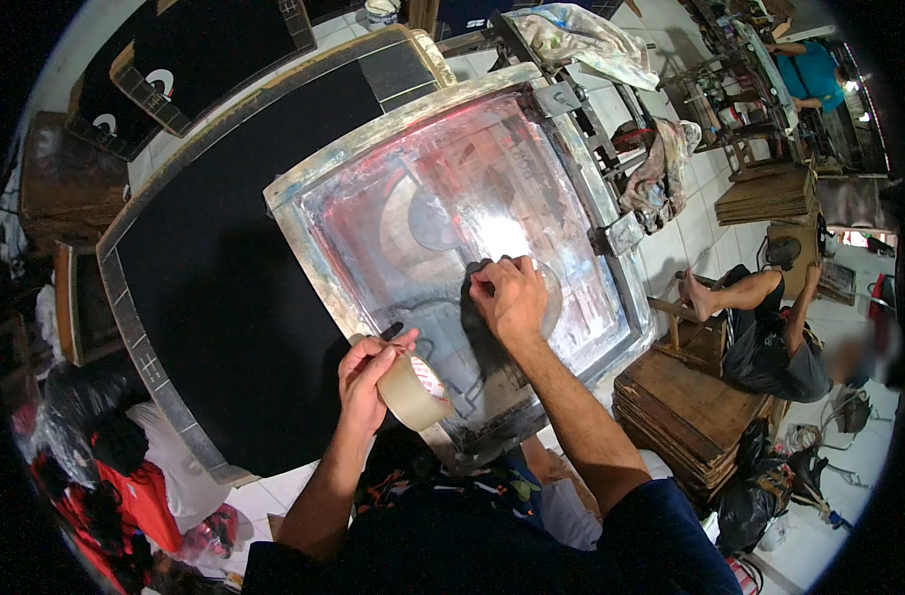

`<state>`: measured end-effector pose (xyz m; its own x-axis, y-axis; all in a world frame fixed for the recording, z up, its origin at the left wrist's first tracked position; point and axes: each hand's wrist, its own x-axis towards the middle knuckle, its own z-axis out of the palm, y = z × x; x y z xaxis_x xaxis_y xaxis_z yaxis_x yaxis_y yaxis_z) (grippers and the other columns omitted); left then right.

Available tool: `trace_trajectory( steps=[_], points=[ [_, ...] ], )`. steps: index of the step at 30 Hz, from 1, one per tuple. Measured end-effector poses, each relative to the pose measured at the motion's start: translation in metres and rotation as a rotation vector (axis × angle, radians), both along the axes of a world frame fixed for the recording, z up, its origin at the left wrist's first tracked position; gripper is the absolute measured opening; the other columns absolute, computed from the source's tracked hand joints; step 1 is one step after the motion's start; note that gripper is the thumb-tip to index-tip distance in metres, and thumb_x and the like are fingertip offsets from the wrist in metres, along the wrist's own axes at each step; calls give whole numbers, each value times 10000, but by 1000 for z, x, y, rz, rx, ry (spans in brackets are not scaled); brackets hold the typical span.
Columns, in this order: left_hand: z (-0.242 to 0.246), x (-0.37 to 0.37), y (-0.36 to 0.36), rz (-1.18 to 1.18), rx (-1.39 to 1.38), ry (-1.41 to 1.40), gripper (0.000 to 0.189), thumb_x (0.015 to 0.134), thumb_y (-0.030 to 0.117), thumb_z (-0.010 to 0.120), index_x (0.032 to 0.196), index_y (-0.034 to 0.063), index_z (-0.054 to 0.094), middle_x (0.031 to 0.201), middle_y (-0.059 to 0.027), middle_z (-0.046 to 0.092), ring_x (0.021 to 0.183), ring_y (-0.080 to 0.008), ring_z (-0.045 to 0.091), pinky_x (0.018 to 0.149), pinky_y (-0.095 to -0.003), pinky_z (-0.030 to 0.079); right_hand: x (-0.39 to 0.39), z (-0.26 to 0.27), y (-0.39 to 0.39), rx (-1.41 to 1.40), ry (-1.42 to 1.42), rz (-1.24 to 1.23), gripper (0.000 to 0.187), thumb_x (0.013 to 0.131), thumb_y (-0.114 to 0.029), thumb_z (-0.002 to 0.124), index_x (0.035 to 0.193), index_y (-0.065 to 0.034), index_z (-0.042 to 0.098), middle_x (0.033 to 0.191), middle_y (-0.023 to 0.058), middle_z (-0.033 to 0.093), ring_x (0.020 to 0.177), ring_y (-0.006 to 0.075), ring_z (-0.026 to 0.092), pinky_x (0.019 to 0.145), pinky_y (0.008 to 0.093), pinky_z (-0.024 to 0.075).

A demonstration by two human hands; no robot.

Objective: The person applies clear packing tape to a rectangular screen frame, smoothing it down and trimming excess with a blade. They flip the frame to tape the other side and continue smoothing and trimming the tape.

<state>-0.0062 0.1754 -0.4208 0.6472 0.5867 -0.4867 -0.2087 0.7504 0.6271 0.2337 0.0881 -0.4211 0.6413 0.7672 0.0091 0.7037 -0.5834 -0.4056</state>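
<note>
A screen-printing frame (320,277) with a translucent mesh (452,223) lies tilted in front of me, partly over a dark board covered with black fabric (222,297). My left hand (367,379) grips a roll of clear packing tape (419,398) at the frame's near left edge. Over the mesh is my right hand (510,297), its thumb and fingertips pinched together; whether a thin piece of tape is between them cannot be made out. Curved shapes and reddish ink stains show on the mesh. Metal hinge clamps (622,234) hold the frame's far right side.
Stained rags (582,41) hang beyond the clamps. Stacked boards (690,416) stand at the right, near a seated person (768,342). Another person (813,74) is at the upper right. Red cloth (144,498) and plastic bags lie at the lower left.
</note>
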Motion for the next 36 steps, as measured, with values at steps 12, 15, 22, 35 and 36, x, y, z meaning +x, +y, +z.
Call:
trace_trajectory(
  steps=[12,15,22,35,36],
  points=[
    [29,-68,-23,183,-155,39,144,1027,22,575,889,36,613,1029,-212,736,1115,-364,735,1007,-558,590,-34,-13,-38,86,-12,498,609,920,-166,669,1483,2,510,1530,148,498,1455,377,414,1232,502,335],
    [34,-78,-36,239,-136,31,124,1024,34,598,904,36,626,1000,-209,742,1088,-360,742,1031,-569,579,-28,-20,-25,65,-15,526,619,971,-254,620,1518,-3,476,1577,155,464,1505,374,367,1266,517,272],
    [56,-79,-77,315,-145,4,105,1014,33,609,913,50,629,928,-122,703,1073,-365,737,1016,-612,576,-44,-21,-25,57,-65,381,675,1031,-341,512,1583,24,378,1687,161,333,1576,334,267,1299,501,179],
    [65,-129,-44,261,-162,-26,167,1053,126,599,915,86,685,964,-96,742,1111,-355,734,1037,-618,555,-68,-21,-32,43,-76,141,808,980,-456,576,1581,39,363,1676,208,329,1582,348,248,1296,510,172],
    [62,-137,-32,235,-191,-53,165,1057,109,588,928,87,688,985,-95,742,1109,-353,735,1035,-626,554,-73,-20,-34,-3,-114,118,845,964,-491,585,1580,42,361,1673,215,329,1583,352,246,1294,523,171]
  ],
)
